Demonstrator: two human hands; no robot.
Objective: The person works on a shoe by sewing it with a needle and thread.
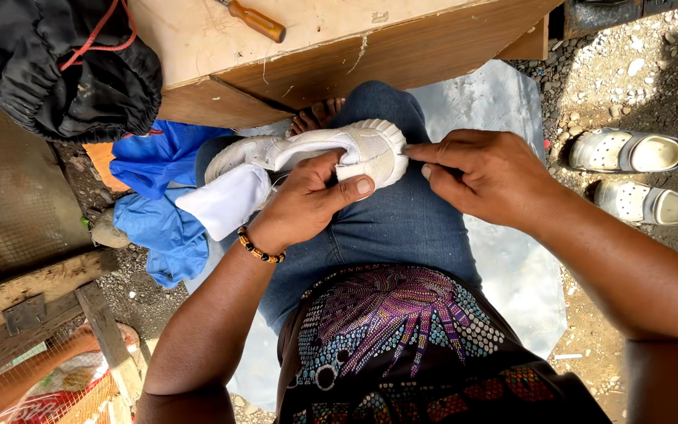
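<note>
A white shoe (370,145) lies on its side across my lap, on blue jeans (394,228). My left hand (304,200), with a beaded bracelet at the wrist, grips the shoe from below, thumb pressed on its heel end. My right hand (488,173) pinches at the shoe's rim on the right, fingertips touching the edge; whether it holds a needle or thread I cannot tell. A white cloth piece (225,200) sticks out under the shoe on the left.
A wooden table (315,47) stands ahead with a wooden-handled tool (256,20) on it. A black bag (64,67) hangs at top left, blue cloth (158,188) below it. Two white clogs (637,177) sit on gravel at right. Wire mesh and timber at left.
</note>
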